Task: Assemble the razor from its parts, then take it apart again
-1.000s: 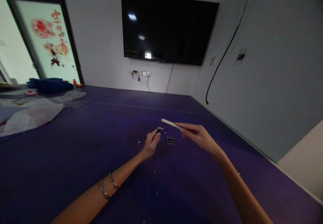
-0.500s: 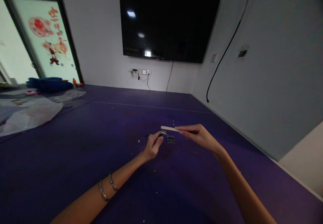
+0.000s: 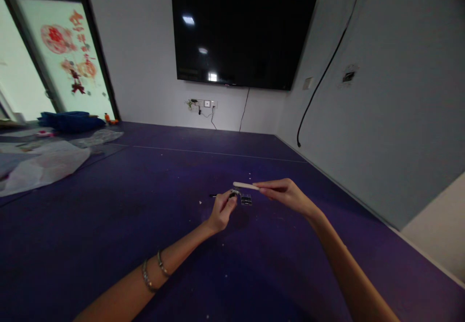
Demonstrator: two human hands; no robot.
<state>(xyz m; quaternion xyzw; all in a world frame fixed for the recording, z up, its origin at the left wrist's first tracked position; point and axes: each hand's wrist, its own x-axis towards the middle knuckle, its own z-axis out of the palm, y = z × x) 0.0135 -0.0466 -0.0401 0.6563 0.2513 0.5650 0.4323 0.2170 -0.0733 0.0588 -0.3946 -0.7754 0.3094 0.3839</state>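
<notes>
My left hand [image 3: 221, 211], closed, pinches a small dark and silvery piece [image 3: 234, 193] whose kind I cannot make out. Between the thumb and fingers of my right hand [image 3: 285, 195] is a thin, pale stick [image 3: 245, 185] with a rounded end. That end hovers over or touches the small piece; which of the two I cannot tell. Just right of my left fingertips lies a small clear case with dark parts [image 3: 246, 199]. A thin dark rod [image 3: 212, 195] shows to the left of my left hand.
Purple floor [image 3: 145, 244] with tiny white scraps spreads around. Crumpled plastic sheeting [image 3: 51, 167] and a blue cloth bundle [image 3: 70, 121] lie at the left. A television [image 3: 243, 36] hangs on the wall, and a black cable [image 3: 323, 77] dangles at the right.
The pale stick has shifted very slightly to the right, and my left hand a little likewise. Both grips look the same.
</notes>
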